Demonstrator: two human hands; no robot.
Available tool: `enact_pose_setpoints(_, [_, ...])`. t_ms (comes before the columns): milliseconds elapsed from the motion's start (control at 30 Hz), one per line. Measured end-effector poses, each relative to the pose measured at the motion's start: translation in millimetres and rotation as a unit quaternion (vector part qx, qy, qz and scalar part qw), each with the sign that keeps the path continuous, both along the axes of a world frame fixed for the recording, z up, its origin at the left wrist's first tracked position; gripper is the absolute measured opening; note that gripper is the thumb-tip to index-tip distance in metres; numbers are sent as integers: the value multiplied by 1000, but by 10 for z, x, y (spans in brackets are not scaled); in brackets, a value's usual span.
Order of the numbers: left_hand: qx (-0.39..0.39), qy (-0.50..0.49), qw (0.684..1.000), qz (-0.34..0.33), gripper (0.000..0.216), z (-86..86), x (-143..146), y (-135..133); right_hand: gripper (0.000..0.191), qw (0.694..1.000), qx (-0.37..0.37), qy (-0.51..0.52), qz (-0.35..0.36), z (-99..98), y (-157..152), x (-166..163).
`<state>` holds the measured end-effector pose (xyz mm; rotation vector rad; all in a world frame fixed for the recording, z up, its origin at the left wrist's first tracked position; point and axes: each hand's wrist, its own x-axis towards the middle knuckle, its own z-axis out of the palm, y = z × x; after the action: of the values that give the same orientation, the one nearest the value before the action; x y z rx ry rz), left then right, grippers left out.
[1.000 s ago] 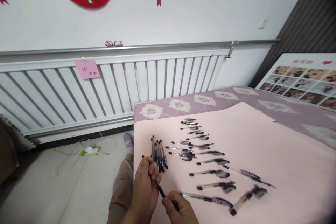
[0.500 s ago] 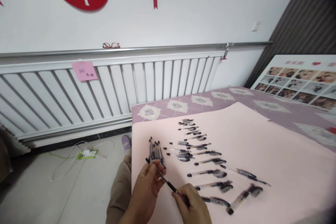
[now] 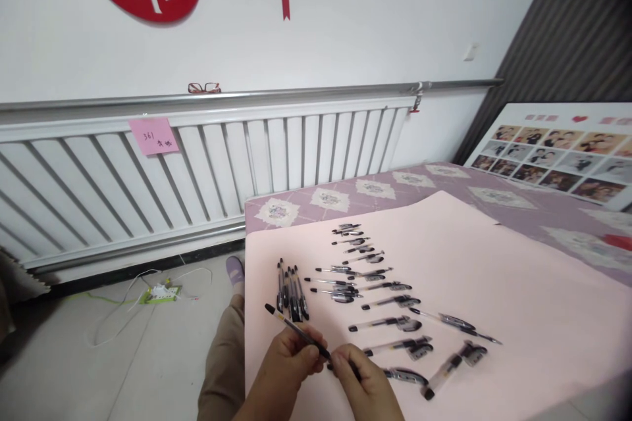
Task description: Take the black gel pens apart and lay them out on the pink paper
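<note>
Between my two hands is a black pen, slanting with its black end up to the left. My left hand is closed around the middle of its barrel. My right hand pinches the pen's lower right end; the tip there is hidden by my fingers. Beyond my left hand lies a bunch of assembled pens side by side. To the right, pen barrels with caps and other pen parts lie in a slanting row. A loose barrel with a cap rests right of my right hand.
Pink paper covers much of the surface, over a purple patterned cloth. A white radiator runs along the wall behind. A photo board leans at the far right. A power strip with cables lies on the floor.
My left hand has slid down the pen toward my right hand, so the two now nearly touch. More of the pen's upper left part shows. The view has shifted slightly.
</note>
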<state>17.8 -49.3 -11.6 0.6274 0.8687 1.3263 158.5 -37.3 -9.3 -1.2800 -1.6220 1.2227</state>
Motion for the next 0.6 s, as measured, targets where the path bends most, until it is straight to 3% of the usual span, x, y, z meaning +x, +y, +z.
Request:
enact_pose_setpoints(167, [-26, -36, 999, 24, 15, 37, 75, -22, 24, 999, 32, 3, -40, -136, 25, -16])
enact_pose_setpoints(300, [-37, -49, 998, 34, 16, 42, 97, -18, 21, 997, 32, 20, -66, -131, 9, -32])
enact_pose_setpoints(467, [-44, -30, 998, 46, 14, 50, 94, -25, 27, 999, 38, 11, -20, -82, -4, -14])
enact_pose_setpoints(600, [-44, -62, 996, 45, 16, 60, 106, -34, 25, 996, 82, -2, -33, -81, -3, 7])
